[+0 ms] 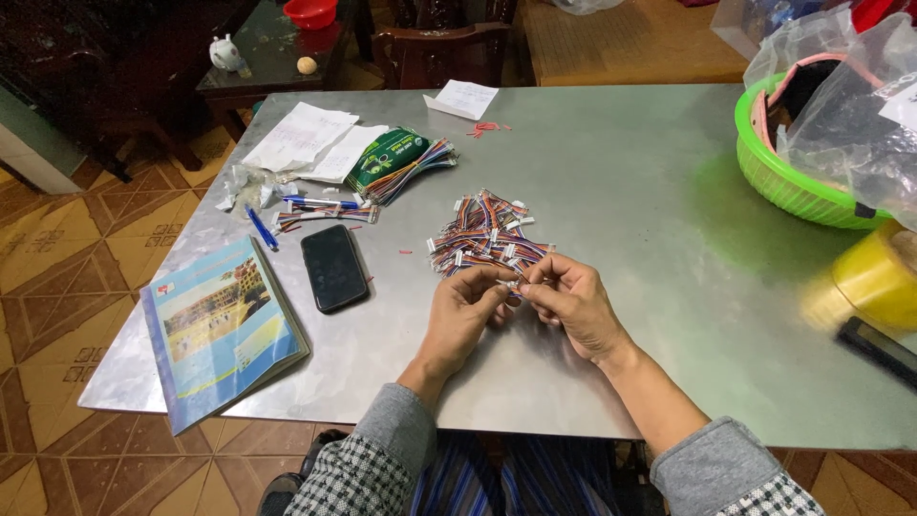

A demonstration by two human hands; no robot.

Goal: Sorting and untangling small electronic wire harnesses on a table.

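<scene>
Both hands, left hand [465, 304] and right hand [571, 298], are pinching one small connector cable [513, 283] beside the wire-harness pile [487, 234] on the desk [621, 191].

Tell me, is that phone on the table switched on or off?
Off, or at least asleep: the phone lies face up left of the left hand, and its screen is plain black, showing no picture or glow.

A grey metal counter [621, 191] stands on an orange-brown patterned tile floor [57, 239]. Beyond the counter's far edge stand a dark wooden chair [441, 50] and a small dark table [272, 57]. Soft light glares off the counter.
</scene>
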